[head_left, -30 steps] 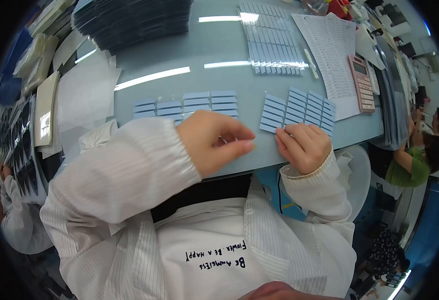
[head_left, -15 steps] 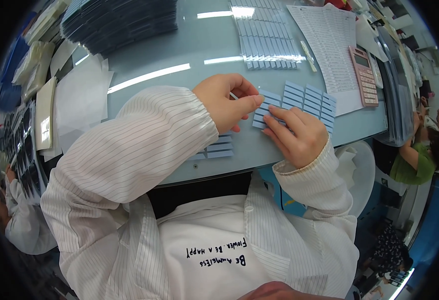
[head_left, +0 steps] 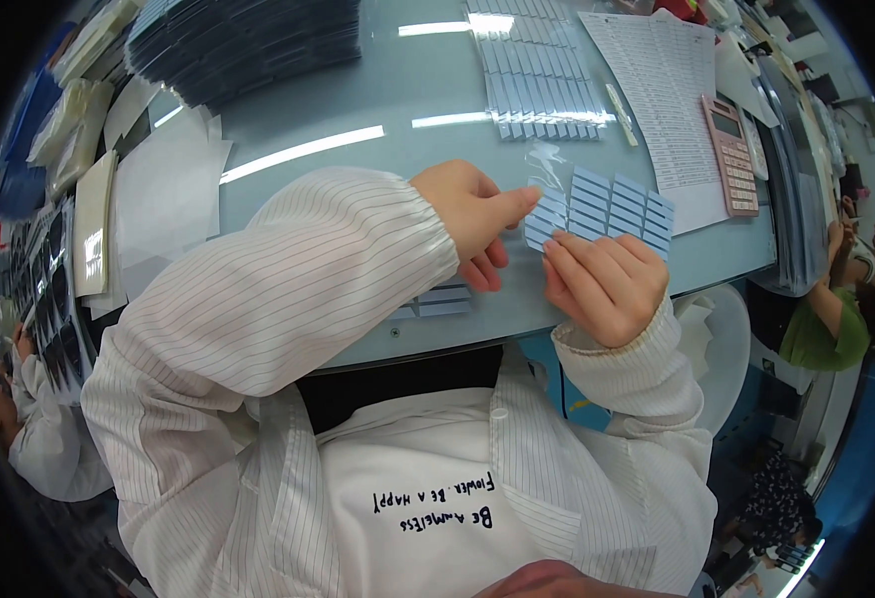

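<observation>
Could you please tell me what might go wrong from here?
The clear film lies close to the left hand's thumb, so it might catch and shift the blue strips. The right hand's fingertips are at those strips' near edge and could nudge them askew. The left sleeve partly hides other blue strips near the table edge and might drag them.

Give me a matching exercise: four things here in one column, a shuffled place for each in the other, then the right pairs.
Things
1. pink rectangular calculator
2. tall dark stack of thin sheets
3. bare right hand
4. bare left hand

Places
A. at the left edge of the front-right block of light-blue flat strips
B. at that block's near edge
C. by a printed white paper sheet
D. far side of the glossy pale tabletop, toward the left

Pairs: 1-C, 2-D, 3-B, 4-A
</observation>
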A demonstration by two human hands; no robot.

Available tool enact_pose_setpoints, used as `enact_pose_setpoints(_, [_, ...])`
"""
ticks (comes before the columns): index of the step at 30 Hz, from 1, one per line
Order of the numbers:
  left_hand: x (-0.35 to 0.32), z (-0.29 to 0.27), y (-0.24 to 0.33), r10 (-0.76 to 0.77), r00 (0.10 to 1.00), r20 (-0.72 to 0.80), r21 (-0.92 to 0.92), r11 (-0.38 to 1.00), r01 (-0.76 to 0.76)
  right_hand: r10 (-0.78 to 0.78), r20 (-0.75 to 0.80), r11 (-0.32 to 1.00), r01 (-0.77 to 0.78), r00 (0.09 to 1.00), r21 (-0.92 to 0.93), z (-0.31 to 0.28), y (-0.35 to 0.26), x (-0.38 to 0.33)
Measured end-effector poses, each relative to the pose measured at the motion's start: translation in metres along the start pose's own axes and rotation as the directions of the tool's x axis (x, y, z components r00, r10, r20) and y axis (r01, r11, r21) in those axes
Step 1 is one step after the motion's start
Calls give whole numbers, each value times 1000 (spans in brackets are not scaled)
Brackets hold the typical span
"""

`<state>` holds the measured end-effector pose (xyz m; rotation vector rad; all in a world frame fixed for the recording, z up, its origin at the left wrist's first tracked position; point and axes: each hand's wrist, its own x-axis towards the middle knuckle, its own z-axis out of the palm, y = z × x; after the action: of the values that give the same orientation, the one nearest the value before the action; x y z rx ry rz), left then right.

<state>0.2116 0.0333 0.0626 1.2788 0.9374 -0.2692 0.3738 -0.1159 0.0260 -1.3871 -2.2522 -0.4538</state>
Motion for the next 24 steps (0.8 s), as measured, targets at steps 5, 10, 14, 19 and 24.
enact_pose_setpoints(5, [17, 12, -19, 254, 967, -1, -50, 966, -254, 100, 26, 991, -102, 995, 82, -21, -12, 5])
enact_pose_setpoints(10, [16, 19, -26, 459, 882, -104, 167, 882, -440, 325, -37, 923, -309, 945, 231, -23, -4, 7])
enact_pose_setpoints(14, [9, 26, -27, 512, 845, -152, 139, 858, -494, 412, -60, 866, -370, 909, 336, -15, 4, 18])
enact_pose_setpoints(19, [8, 28, -29, 692, 699, -179, 186, 722, -667, 372, -47, 858, -324, 927, 399, -7, 14, 25])
enact_pose_setpoints(24, [10, 25, -32, 776, 615, -141, 244, 629, -738, 359, -21, 830, -309, 933, 465, -9, 22, 28])
